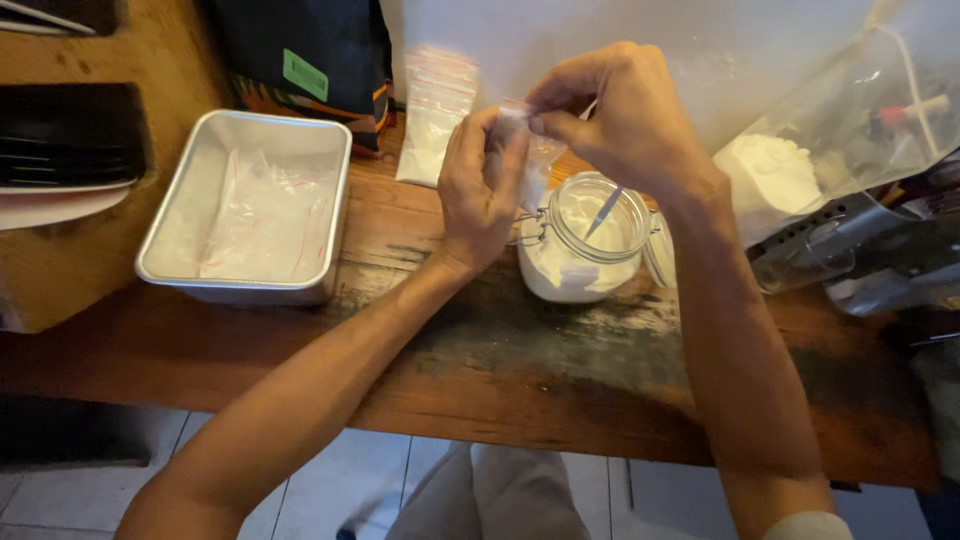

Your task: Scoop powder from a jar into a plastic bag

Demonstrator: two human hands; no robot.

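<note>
My left hand (pixel 480 190) and my right hand (pixel 625 115) both pinch a small clear zip bag (pixel 538 160) holding white powder, above an open glass clip-top jar (pixel 585 240). The jar is partly filled with white powder and a small metal spoon (pixel 603 212) stands in it. My right fingers grip the bag's top edge, and my left fingers hold its side.
A metal tray (pixel 170 225) with filled clear bags lies at left on the wooden table (pixel 500 360). A stack of small zip bags (pixel 435 115) leans behind. A large plastic bag of white powder (pixel 800 160) sits at right, with metal tools (pixel 860 260) nearby.
</note>
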